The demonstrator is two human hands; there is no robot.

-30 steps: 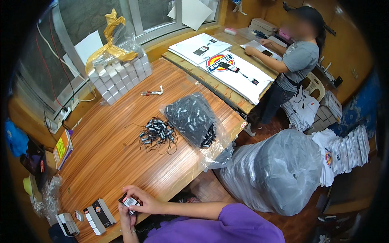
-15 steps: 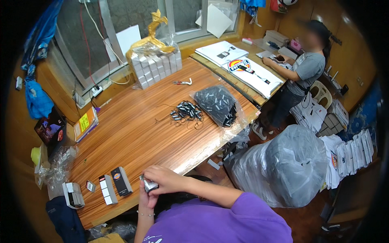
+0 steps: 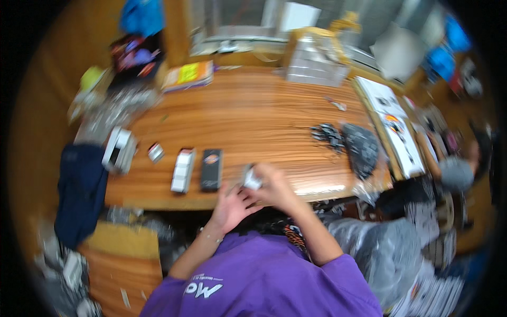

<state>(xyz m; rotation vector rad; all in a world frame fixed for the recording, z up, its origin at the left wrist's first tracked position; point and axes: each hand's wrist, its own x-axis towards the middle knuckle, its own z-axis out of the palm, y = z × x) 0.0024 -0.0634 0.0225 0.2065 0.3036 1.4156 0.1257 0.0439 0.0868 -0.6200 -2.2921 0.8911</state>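
The wooden table (image 3: 253,121) spreads ahead of the person's grip. The right hand (image 3: 273,185) is over its near edge; the left hand (image 3: 231,210) is beside it, to the left and closer to the body, palm partly upturned, fingers loosely spread, with nothing visibly held. The small pale packet (image 3: 252,178) is at the right hand's fingertips, on their left side, just above the left fingers. The right hand is nearer and appears to hold it in a narrow pinch; blur hides the packet's long axis and whether the left fingers touch it.

Counted from the largest down: one table; two hands; one clear bag of black tags (image 3: 360,150), well to the right of the grip; one loose tag heap (image 3: 327,136) just left of that bag, its pieces too blurred to number; one pale box-like bundle (image 3: 120,150), farthest left of the grip; one black stack (image 3: 211,171), near the grip on its left, long axis pointing away from the body; one white-faced stack (image 3: 182,171), just beyond the black one and roughly parallel; one small block (image 3: 156,152), farther left; and one packet in the grip.
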